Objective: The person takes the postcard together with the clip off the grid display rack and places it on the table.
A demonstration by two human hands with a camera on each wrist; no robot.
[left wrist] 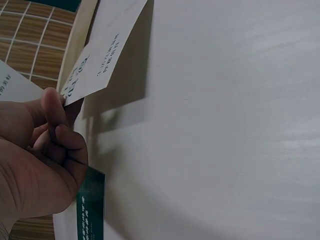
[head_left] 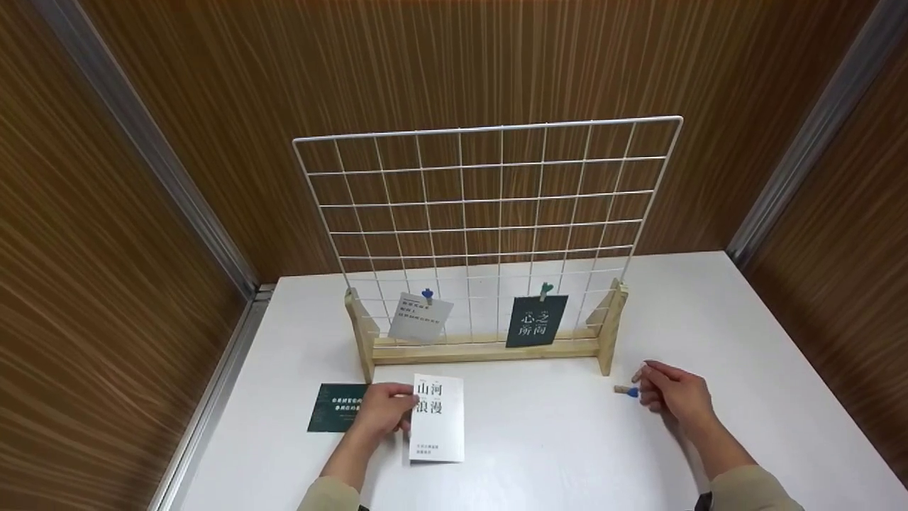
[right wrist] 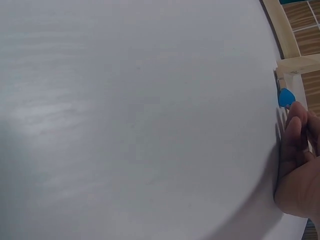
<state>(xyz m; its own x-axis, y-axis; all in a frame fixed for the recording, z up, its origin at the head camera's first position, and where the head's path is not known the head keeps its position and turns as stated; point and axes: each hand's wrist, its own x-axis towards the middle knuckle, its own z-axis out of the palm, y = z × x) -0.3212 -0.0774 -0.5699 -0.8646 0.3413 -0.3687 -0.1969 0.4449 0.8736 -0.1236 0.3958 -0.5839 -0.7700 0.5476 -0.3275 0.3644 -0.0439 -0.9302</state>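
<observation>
My left hand (head_left: 386, 410) pinches the left edge of a white card (head_left: 438, 433) with dark lettering, held tilted above the table. In the left wrist view, the card (left wrist: 107, 55) rises from the fingertips and casts a shadow. Partly behind that hand lies a dark green card (head_left: 337, 407). At the right, the fingertips of my right hand (head_left: 679, 397) are at the blue heart end of a small wooden clip (head_left: 622, 389). The right wrist view shows the blue heart (right wrist: 286, 97) close against the fingertips; whether they pinch it is unclear.
A white wire grid (head_left: 482, 206) stands upright in a wooden base (head_left: 489, 353) behind the hands. A grey card (head_left: 418, 323) hangs on it from a blue clip, and a dark green card (head_left: 537, 333) from a green clip. Wood-patterned panels (head_left: 425, 64) enclose the white table (head_left: 539, 440).
</observation>
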